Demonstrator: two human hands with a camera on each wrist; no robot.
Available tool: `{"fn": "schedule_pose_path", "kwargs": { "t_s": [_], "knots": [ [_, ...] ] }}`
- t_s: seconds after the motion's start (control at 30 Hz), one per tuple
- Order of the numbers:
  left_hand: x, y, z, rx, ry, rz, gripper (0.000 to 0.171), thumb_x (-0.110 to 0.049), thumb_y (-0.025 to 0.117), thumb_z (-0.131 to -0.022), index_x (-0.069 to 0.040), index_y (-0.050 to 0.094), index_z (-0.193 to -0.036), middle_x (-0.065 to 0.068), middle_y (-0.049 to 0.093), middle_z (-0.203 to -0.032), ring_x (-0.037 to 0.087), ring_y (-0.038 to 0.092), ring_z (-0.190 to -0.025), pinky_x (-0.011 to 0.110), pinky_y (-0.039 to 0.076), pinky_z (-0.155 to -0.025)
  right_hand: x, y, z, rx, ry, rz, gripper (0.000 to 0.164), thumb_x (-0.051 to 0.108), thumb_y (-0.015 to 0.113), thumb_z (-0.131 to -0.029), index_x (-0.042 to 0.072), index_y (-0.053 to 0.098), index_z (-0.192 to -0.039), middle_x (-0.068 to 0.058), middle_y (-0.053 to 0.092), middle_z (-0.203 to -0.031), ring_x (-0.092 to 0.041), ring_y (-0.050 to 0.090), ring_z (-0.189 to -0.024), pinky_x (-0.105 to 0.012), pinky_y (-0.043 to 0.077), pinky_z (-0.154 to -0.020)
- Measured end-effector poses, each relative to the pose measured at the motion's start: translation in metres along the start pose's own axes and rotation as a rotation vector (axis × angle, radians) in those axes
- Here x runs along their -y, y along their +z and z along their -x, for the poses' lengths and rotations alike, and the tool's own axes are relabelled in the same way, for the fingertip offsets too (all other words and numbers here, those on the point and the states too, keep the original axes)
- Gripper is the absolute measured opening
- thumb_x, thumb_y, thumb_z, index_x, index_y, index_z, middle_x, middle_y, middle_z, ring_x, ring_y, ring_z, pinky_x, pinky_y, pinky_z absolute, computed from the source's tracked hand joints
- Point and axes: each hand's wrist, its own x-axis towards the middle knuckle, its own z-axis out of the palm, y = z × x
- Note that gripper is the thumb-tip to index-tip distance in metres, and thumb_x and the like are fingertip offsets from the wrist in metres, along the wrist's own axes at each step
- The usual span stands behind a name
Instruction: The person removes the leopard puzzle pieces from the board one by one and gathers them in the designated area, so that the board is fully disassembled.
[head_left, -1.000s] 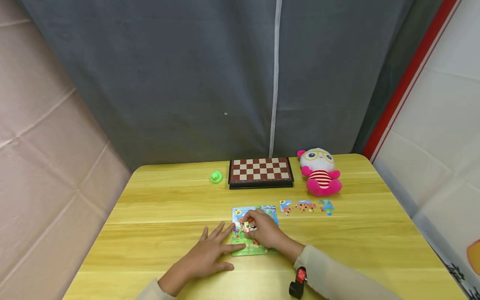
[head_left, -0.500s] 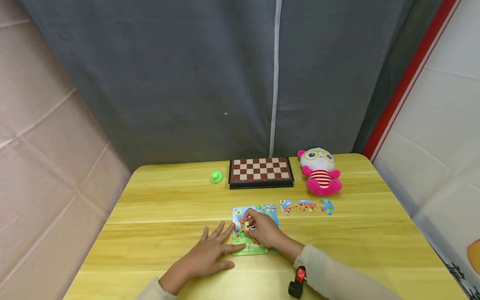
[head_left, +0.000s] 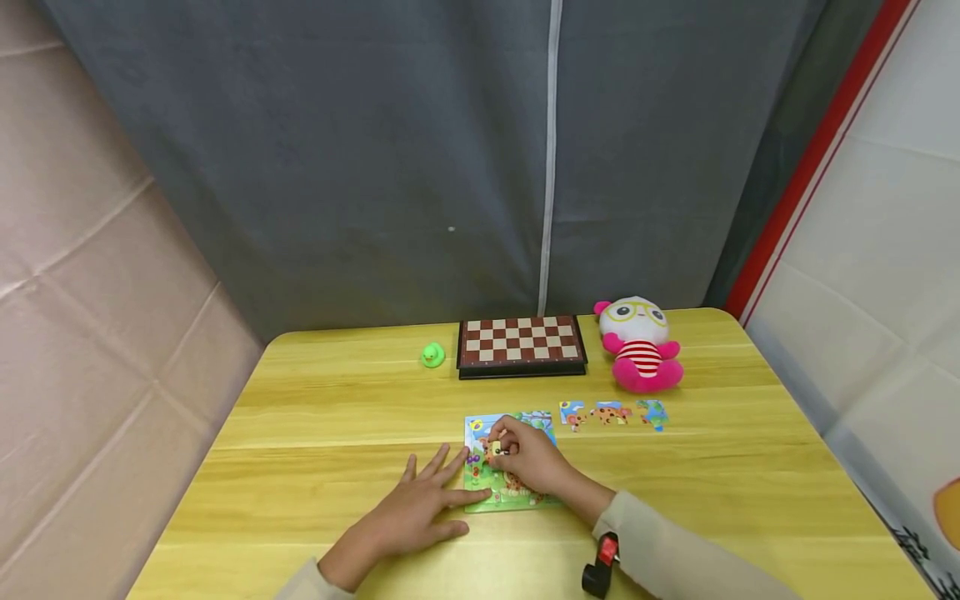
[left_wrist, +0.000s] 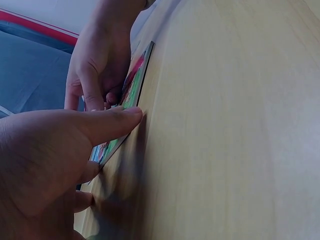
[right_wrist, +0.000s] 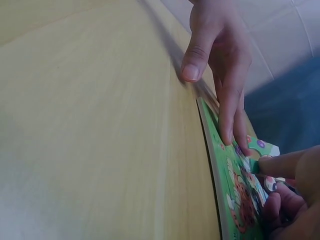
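Observation:
A picture puzzle in a flat board [head_left: 483, 496] lies on the table in front of me. My left hand [head_left: 416, 508] has its fingers spread, and its fingertips rest on the board's left side. Over the middle of the board, my right hand [head_left: 528, 457] pinches a puzzle piece [head_left: 497, 450] between thumb and fingers. From the right wrist view, that piece [right_wrist: 263, 146] looks tilted up off the board, green with purple and red spots. Part of the picture is hidden under the right hand.
Several loose puzzle pieces [head_left: 611, 412] lie in a row right of the board. Behind stand a green toy duck [head_left: 432, 355], a chessboard box [head_left: 521, 346] and a pink-and-white plush toy [head_left: 641, 346]. A grey curtain [head_left: 375, 167] hangs beyond the wooden table [head_left: 330, 400].
My right hand has shifted slightly to the right over the board, and the pinched piece has turned a little with it. The left hand has stayed where it was.

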Motion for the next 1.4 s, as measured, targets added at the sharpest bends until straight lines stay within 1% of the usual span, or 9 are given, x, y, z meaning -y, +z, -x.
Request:
{"fn": "schedule_pose_path", "kwargs": {
  "t_s": [0.13, 0.3, 0.47, 0.63, 0.9, 1.2, 1.4],
  "knots": [
    [0.001, 0.001, 0.0, 0.001, -0.004, 0.006, 0.049, -0.051, 0.06, -0.1, -0.052, 0.049, -0.148, 0.01, 0.014, -0.172, 0.045, 0.009, -0.157, 0.083, 0.01, -0.111, -0.001, -0.002, 0.001, -0.004, -0.016, -0.012, 0.023, 0.011, 0.079, -0.091, 0.012, 0.064, -0.108, 0.0, 0.058, -0.087, -0.012, 0.05, -0.072, -0.024, 0.044, -0.063],
    [0.0, 0.0, 0.0, 0.001, -0.009, 0.013, 0.049, -0.051, 0.06, -0.1, -0.052, 0.049, -0.148, 0.01, 0.015, -0.172, 0.045, 0.009, -0.157, 0.084, 0.01, -0.111, -0.001, -0.004, 0.002, -0.008, -0.031, -0.026, 0.022, 0.009, 0.078, -0.091, 0.012, 0.065, -0.109, 0.001, 0.061, -0.088, -0.011, 0.052, -0.072, -0.023, 0.046, -0.064],
    [-0.002, -0.002, 0.001, -0.001, -0.01, 0.016, 0.049, -0.05, 0.061, -0.1, -0.051, 0.05, -0.148, 0.01, 0.015, -0.172, 0.044, 0.009, -0.157, 0.083, 0.01, -0.111, 0.0, -0.006, 0.005, -0.006, -0.045, -0.043, 0.02, 0.008, 0.076, -0.093, 0.008, 0.066, -0.11, 0.001, 0.063, -0.089, -0.012, 0.055, -0.074, -0.023, 0.049, -0.066],
    [-0.003, -0.002, 0.001, 0.002, -0.012, 0.015, 0.049, -0.049, 0.061, -0.1, -0.051, 0.05, -0.148, 0.01, 0.015, -0.172, 0.044, 0.009, -0.157, 0.083, 0.01, -0.112, 0.0, -0.011, 0.009, -0.003, -0.039, -0.057, 0.019, 0.007, 0.074, -0.094, 0.006, 0.066, -0.111, 0.0, 0.062, -0.088, -0.013, 0.055, -0.074, -0.023, 0.049, -0.065],
    [-0.002, -0.002, 0.001, 0.006, -0.009, 0.013, 0.05, -0.049, 0.061, -0.1, -0.051, 0.049, -0.148, 0.01, 0.014, -0.172, 0.045, 0.008, -0.157, 0.083, 0.009, -0.112, -0.006, -0.021, 0.016, -0.046, -0.012, -0.063, 0.018, 0.009, 0.077, -0.092, 0.009, 0.066, -0.107, -0.001, 0.06, -0.09, -0.016, 0.055, -0.081, -0.024, 0.049, -0.07],
    [-0.002, -0.003, 0.001, 0.011, -0.014, 0.014, 0.05, -0.049, 0.061, -0.1, -0.051, 0.049, -0.148, 0.01, 0.014, -0.172, 0.045, 0.007, -0.157, 0.082, 0.009, -0.112, -0.015, -0.037, 0.025, -0.088, 0.038, -0.05, 0.019, 0.008, 0.077, -0.092, 0.01, 0.068, -0.109, -0.002, 0.06, -0.09, -0.016, 0.054, -0.079, -0.024, 0.048, -0.07],
    [-0.004, -0.004, 0.001, 0.011, -0.013, 0.016, 0.05, -0.048, 0.062, -0.1, -0.05, 0.05, -0.148, 0.01, 0.014, -0.172, 0.045, 0.008, -0.157, 0.082, 0.009, -0.113, -0.024, -0.05, 0.033, -0.1, 0.045, -0.051, 0.019, 0.01, 0.078, -0.092, 0.009, 0.067, -0.107, -0.002, 0.059, -0.089, -0.016, 0.052, -0.08, -0.023, 0.047, -0.07]
  ]
}}
